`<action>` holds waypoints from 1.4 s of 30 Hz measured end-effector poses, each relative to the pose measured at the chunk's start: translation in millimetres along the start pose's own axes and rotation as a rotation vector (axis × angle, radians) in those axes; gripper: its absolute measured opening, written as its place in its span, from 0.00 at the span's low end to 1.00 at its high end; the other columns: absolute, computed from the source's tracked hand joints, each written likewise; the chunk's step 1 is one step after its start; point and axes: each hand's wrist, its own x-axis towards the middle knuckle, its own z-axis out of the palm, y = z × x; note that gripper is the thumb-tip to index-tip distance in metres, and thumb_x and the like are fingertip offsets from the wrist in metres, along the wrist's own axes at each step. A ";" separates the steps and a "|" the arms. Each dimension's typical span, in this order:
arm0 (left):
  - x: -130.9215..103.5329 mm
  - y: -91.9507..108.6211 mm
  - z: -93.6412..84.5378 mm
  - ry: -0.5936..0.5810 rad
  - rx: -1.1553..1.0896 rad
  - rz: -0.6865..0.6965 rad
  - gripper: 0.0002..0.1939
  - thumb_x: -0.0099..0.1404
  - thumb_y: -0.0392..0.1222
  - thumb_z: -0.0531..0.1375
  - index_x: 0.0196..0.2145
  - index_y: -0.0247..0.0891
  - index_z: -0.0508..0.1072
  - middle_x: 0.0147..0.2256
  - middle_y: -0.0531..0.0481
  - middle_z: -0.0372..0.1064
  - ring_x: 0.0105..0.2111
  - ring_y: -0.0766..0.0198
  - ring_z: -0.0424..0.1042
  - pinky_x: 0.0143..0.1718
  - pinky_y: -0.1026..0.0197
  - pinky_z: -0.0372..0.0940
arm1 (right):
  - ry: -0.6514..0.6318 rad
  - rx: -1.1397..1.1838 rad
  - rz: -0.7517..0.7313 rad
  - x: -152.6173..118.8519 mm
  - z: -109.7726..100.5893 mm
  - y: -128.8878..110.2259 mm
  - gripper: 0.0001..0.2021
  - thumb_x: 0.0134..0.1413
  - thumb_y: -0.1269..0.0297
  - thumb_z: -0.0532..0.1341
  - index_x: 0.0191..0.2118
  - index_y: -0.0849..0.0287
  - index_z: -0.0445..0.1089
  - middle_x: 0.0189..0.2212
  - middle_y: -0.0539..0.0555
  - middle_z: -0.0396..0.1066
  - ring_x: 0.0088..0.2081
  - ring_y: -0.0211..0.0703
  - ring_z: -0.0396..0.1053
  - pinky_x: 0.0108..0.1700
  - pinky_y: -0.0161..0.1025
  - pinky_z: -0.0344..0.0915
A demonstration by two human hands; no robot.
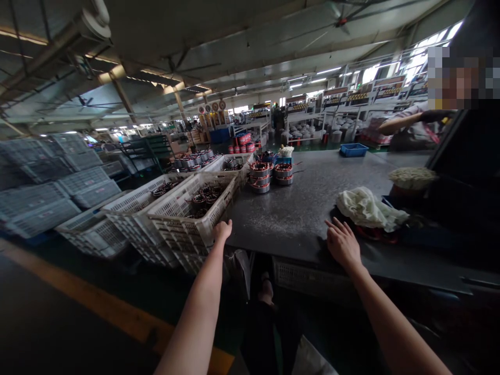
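My left hand (222, 230) is at the near right corner of a white plastic crate (183, 223), its fingers closed on the rim beside the table edge. Inside that crate lie several wire-wound motor stators (205, 198). My right hand (344, 244) rests on the dark table (289, 208) with its fingers apart, holding nothing. Just beyond it is a crumpled white cloth (361, 205) on top of something dark and red. Stacked stators with red and black wires (260, 177) stand on the table's far left part, another stack (283, 174) beside them.
More white crates (128, 208) stand to the left, and grey crates (35, 203) are piled behind them. A small blue tray (353, 150) sits at the table's far side. At right, a co-worker's arm (406, 122) shows near a dark upright panel. A bundle of whitish string (413, 177) lies at right.
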 end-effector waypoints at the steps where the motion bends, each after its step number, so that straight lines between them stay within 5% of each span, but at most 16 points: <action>1: -0.1 -0.1 -0.1 0.000 0.000 -0.001 0.28 0.72 0.57 0.49 0.45 0.29 0.78 0.43 0.30 0.72 0.46 0.46 0.73 0.44 0.56 0.67 | -0.008 0.008 0.005 0.0 -0.4 -0.4 0.07 0.58 0.75 0.51 0.32 0.60 0.64 0.54 0.56 0.68 0.63 0.53 0.56 0.64 0.54 0.53; 9: 0.3 0.3 -0.2 -0.011 0.001 0.004 0.28 0.72 0.56 0.49 0.45 0.28 0.77 0.44 0.30 0.72 0.48 0.45 0.72 0.46 0.55 0.67 | -0.144 0.058 0.110 2.4 -2.0 -4.0 0.10 0.59 0.74 0.50 0.36 0.62 0.69 0.52 0.59 0.70 0.58 0.49 0.62 0.62 0.49 0.56; 12: 0.1 0.3 -0.5 -0.014 0.000 0.006 0.28 0.73 0.56 0.48 0.46 0.28 0.77 0.45 0.30 0.72 0.48 0.45 0.72 0.46 0.55 0.67 | -0.259 0.045 0.192 2.0 -1.9 -5.1 0.11 0.59 0.74 0.51 0.37 0.61 0.70 0.42 0.59 0.74 0.42 0.46 0.71 0.46 0.41 0.63; 16: -0.6 -0.8 -1.0 -0.011 -0.002 0.009 0.28 0.73 0.56 0.48 0.45 0.28 0.78 0.44 0.29 0.72 0.48 0.45 0.72 0.46 0.55 0.67 | -0.313 0.040 0.233 0.7 -2.1 -5.9 0.09 0.59 0.74 0.52 0.36 0.60 0.70 0.33 0.55 0.73 0.30 0.42 0.67 0.30 0.38 0.54; 42: -4.8 -0.9 -7.7 -0.007 -0.004 0.008 0.27 0.73 0.55 0.49 0.44 0.29 0.78 0.44 0.30 0.72 0.47 0.46 0.72 0.44 0.55 0.67 | -0.367 0.067 0.278 3.5 -2.7 -8.2 0.09 0.62 0.75 0.51 0.35 0.61 0.67 0.34 0.55 0.71 0.33 0.43 0.68 0.32 0.38 0.50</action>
